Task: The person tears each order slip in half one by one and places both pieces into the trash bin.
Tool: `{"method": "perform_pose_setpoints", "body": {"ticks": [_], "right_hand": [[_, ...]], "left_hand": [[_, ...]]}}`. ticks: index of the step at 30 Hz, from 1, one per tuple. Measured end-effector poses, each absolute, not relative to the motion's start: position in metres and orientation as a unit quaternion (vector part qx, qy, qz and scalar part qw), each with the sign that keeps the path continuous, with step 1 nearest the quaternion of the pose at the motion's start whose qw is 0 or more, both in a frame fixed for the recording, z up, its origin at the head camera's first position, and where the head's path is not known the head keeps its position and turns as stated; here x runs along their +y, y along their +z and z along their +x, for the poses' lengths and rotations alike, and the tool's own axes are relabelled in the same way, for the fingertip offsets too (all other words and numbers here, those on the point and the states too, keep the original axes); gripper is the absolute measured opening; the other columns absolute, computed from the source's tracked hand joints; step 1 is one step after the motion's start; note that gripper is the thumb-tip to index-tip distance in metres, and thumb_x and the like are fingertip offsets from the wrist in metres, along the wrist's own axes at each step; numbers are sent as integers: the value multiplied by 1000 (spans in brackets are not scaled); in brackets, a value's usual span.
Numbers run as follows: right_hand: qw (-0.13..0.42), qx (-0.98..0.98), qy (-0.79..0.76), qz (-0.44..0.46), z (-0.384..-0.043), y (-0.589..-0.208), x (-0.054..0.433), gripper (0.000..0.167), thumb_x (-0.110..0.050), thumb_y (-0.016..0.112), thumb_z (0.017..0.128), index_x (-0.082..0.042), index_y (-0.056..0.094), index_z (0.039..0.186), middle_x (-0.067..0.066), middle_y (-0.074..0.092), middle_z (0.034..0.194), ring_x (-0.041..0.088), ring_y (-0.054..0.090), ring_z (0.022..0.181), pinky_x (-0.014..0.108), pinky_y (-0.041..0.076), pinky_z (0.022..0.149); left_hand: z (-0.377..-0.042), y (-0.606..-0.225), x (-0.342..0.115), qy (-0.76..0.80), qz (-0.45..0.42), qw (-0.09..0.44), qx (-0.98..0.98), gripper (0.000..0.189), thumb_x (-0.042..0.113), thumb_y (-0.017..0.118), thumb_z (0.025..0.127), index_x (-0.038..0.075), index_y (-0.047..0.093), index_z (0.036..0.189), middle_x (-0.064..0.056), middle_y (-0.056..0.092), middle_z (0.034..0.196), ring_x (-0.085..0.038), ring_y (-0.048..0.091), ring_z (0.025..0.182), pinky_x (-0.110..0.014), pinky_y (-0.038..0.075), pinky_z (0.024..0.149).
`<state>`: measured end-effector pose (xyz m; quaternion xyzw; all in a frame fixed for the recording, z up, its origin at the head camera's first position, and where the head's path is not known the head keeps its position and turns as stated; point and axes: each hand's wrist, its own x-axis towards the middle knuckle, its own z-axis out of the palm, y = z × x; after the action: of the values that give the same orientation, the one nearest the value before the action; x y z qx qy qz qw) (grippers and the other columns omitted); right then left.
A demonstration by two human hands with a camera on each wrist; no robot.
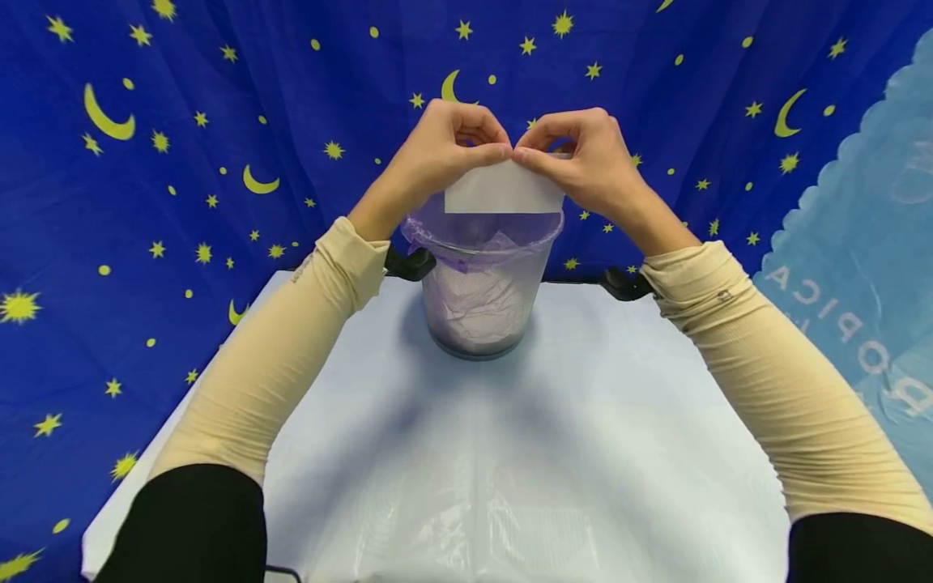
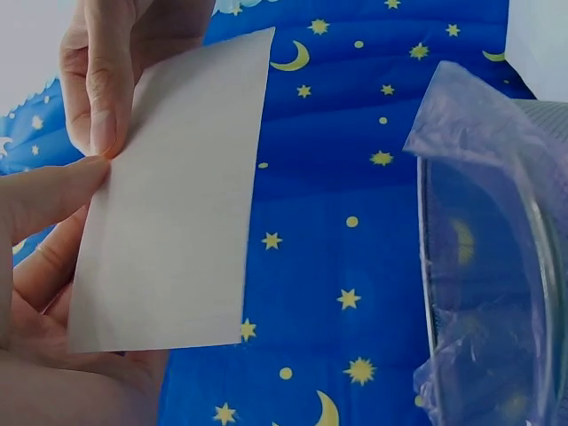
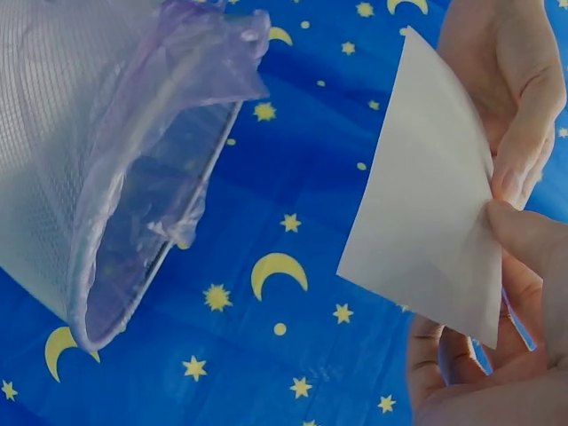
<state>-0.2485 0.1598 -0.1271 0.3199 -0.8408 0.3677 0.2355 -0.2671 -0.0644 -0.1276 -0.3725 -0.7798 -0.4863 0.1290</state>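
Both hands pinch the top edge of a white sheet of paper [image 1: 503, 193], thumbs in front and fingertips meeting near its middle. The left hand [image 1: 455, 146] comes in from the left, the right hand [image 1: 583, 154] from the right. Below the paper stands a translucent bin [image 1: 481, 308] lined with a thin purple plastic bag [image 1: 430, 235], its mouth open upward. In the left wrist view the paper [image 2: 177, 204] hangs flat and uncreased, apart from the bin's rim. From the right wrist it shows a slight bend along the held edge.
The bin stands at the far part of a table with a white cover [image 1: 466, 453]. A blue curtain [image 1: 291, 105] with yellow stars and moons hangs close behind. At the right hangs a light blue cloth [image 1: 860, 267] with lettering.
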Motion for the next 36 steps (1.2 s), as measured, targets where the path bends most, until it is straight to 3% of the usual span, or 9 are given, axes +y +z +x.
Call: {"method": "perform_pose_setpoints", "body": {"ticks": [19,30,36], "right_hand": [[226,-864,342,293,-287,-116,159,28,-37,76,98,-10,84,102,-5,77,90,11,67,82,21,53,72],[211,-877,335,273,-311,-129,154,30,-37,71,102,-11,82,109,4,79,103,13,69,95,24,55,76],[220,-879,344,247,-314,-132,155,30,-40,72,100,-13,83,109,4,80,113,14,73,107,25,59,80]], "left_hand": [[-302,-116,-65,-493,-329,100,-799,16,17,75,99,1,79,103,-5,75,93,-18,67,87,-29,51,83],[-325,-127,-64,-505,-303,93,-803,17,17,76,99,1,79,103,-1,74,90,-18,66,87,-29,50,89],[-332,-135,-62,-524,-305,96,-790,16,18,77,98,2,79,100,-3,74,89,-19,64,84,-31,50,82]]}}
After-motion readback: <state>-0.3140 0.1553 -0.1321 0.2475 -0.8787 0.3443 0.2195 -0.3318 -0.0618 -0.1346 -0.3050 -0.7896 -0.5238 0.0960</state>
